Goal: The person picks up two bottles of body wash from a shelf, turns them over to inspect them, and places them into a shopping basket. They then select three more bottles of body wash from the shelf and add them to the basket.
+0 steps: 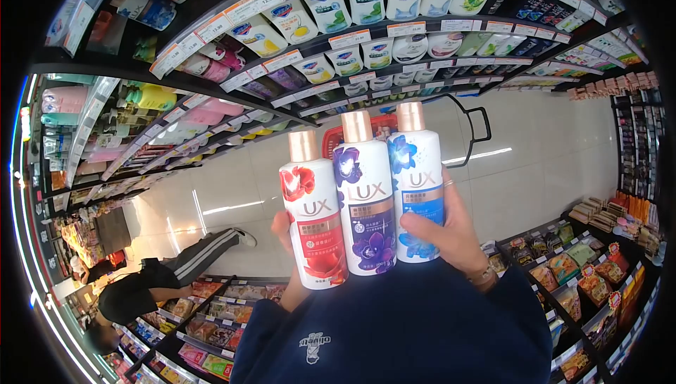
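The blue bottle is gripped by the right hand, the red bottle by the left hand; the purple bottle is held between.

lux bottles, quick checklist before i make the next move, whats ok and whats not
1. Red-flower bottle steadied: ok, left grip at its outer side.
2. Blue-flower bottle secured: ok, right grip has its thumb across the front.
3. Purple-flower bottle supported: cannot tell, it sits between the others and any fingers behind it are hidden.
4. Gold caps on: ok, all three.
5. Labels facing you: ok, all three.
6. Room in the red basket: cannot tell, the bottles hide most of it.
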{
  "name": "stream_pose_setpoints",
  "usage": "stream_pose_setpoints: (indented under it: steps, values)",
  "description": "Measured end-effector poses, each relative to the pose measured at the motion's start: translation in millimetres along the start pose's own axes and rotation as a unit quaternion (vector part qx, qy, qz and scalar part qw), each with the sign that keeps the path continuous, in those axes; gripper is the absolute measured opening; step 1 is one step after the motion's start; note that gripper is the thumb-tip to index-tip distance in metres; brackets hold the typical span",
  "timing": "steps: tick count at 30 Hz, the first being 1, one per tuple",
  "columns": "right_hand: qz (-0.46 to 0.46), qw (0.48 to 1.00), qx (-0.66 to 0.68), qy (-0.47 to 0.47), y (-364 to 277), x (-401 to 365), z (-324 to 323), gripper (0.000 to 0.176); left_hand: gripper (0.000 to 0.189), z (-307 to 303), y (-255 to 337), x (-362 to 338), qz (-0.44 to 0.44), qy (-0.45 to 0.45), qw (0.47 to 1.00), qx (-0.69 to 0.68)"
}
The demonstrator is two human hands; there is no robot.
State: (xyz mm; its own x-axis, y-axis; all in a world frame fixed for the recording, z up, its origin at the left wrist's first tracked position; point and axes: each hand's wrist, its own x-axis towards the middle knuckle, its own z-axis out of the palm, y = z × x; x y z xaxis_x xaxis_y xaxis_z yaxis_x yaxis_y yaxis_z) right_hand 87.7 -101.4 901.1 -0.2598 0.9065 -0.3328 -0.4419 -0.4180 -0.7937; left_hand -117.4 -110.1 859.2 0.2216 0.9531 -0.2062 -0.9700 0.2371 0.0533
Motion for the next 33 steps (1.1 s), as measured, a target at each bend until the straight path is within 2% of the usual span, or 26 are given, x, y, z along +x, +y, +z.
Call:
stream_pose_setpoints:
  steps: [15,17,18,19,21,22,23,27,30,31,33]
  values:
    - [0.008,1.0,0.027,0.013,5.0,4.9,-8.0,0.075,0.078,-1.7,-3.3,4.0,-0.011,0.029,1.0,-0.002]
    - [0.01,0.999,0.047,0.014,2.2,6.0,-9.1,0.071,0.08,-0.5,-7.1,4.3,-0.001,0.044,0.997,0.068]
    - [0.012,0.997,0.069,0.012,0.7,6.4,-10.2,0.068,0.089,0.5,-11.8,5.1,0.0,0.1,0.988,0.118]
    - [0.011,0.998,0.067,0.015,0.3,7.2,-12.6,0.068,0.089,5.8,-15.1,7.5,-0.003,0.1,0.988,0.116]
    - [0.021,0.994,0.093,0.049,0.4,8.8,-18.2,0.062,0.099,34.8,-22.1,18.0,-0.123,-0.039,0.99,0.057]
    - [0.023,0.993,0.105,0.055,-1.6,8.9,-20.8,0.06,0.109,27.6,-15.4,17.3,-0.138,-0.021,0.99,0.036]
    - [0.022,0.993,0.104,0.057,-1.4,10.9,-23.0,0.06,0.109,24.8,-14.3,17.6,-0.14,-0.022,0.989,0.034]
    - [-0.048,0.989,0.141,0.026,6.3,16.2,-28.7,0.062,0.107,22.4,-14.1,16.4,-0.138,-0.019,0.99,-0.006]
    - [-0.031,0.959,0.268,-0.083,7.5,20.1,-26.6,0.074,0.108,18.0,-14.8,15.9,-0.138,-0.016,0.99,-0.003]
    - [-0.032,0.96,0.267,-0.081,11.6,20.3,-26.1,0.074,0.108,18.7,-15.6,15.6,-0.141,-0.017,0.99,-0.008]
    - [-0.023,0.908,0.372,-0.19,20.5,20.5,-24.1,0.081,0.109,17.0,-17.4,15.3,-0.145,-0.018,0.989,-0.013]
